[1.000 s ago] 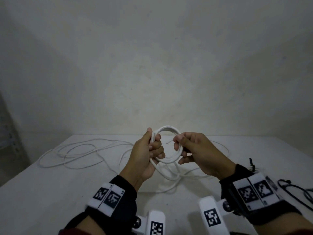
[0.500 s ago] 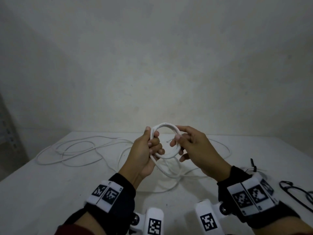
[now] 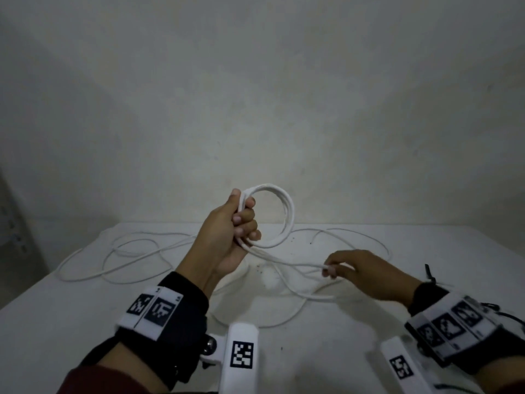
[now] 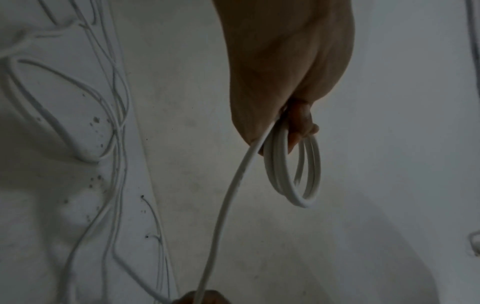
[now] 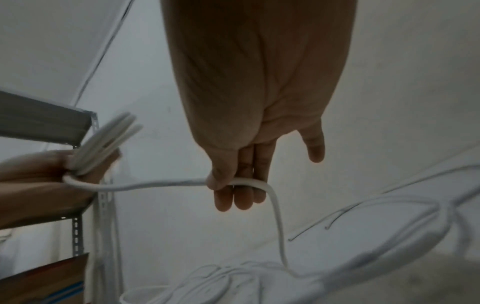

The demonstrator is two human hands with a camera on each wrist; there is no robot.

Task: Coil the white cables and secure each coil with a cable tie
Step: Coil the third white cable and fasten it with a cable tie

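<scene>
My left hand (image 3: pixel 233 223) is raised above the white table and grips a small coil of white cable (image 3: pixel 285 214) of a few turns. The same coil (image 4: pixel 303 170) hangs from my fingers in the left wrist view. A free strand (image 3: pixel 284 258) runs from the coil down to my right hand (image 3: pixel 338 267), which pinches it between thumb and fingers low over the table. The right wrist view shows the strand (image 5: pixel 249 182) lying across the fingers, then dropping to the table. More loose white cable (image 3: pixel 119 251) sprawls over the table's left and middle.
A black cable tie (image 3: pixel 430 275) lies at the right by my right wrist. A thin dark cable (image 3: pixel 500 311) sits near the right edge. Metal shelving (image 5: pixel 78 216) with a cardboard box (image 5: pixel 44 281) stands to the left. A plain wall rises behind the white table (image 3: pixel 71 322).
My right hand left the coil and slid down and to the right along the free strand. My left hand lifted the coil higher.
</scene>
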